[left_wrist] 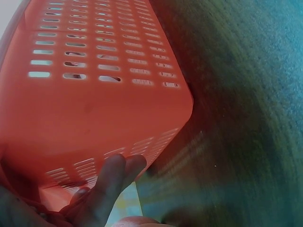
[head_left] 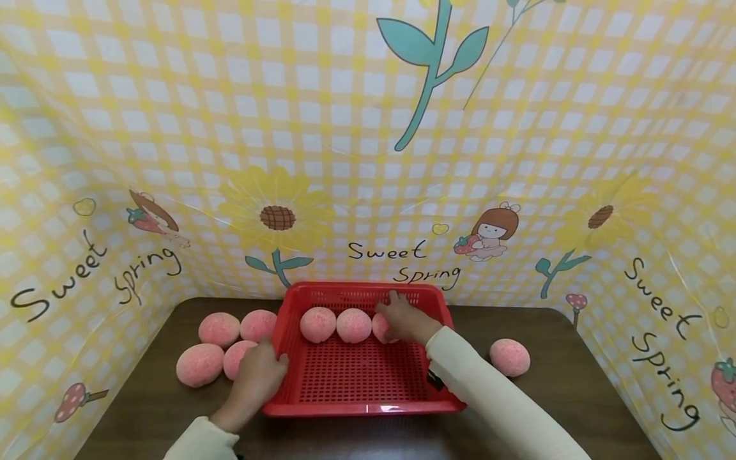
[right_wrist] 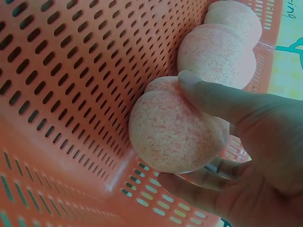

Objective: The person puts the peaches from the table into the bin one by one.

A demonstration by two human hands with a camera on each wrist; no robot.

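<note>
A red plastic basket (head_left: 368,409) with slotted walls stands on the table. Inside, along its far wall, sit two pink peaches (head_left: 318,324) (head_left: 353,326) and, at the right end of their row, a third peach (right_wrist: 177,132). My right hand (head_left: 405,317) holds that third peach, thumb on one side and fingers on the other, as the right wrist view shows. At the basket's left side, my left hand (head_left: 259,377) grips the rim, its fingers (left_wrist: 111,182) along the outer wall.
Left of the basket several peaches (head_left: 199,365) lie in a cluster, one partly behind my left hand. A single peach (head_left: 510,357) lies to the right on the brown table (head_left: 552,383). A yellow checked cloth (head_left: 345,179) surrounds the table's back and sides.
</note>
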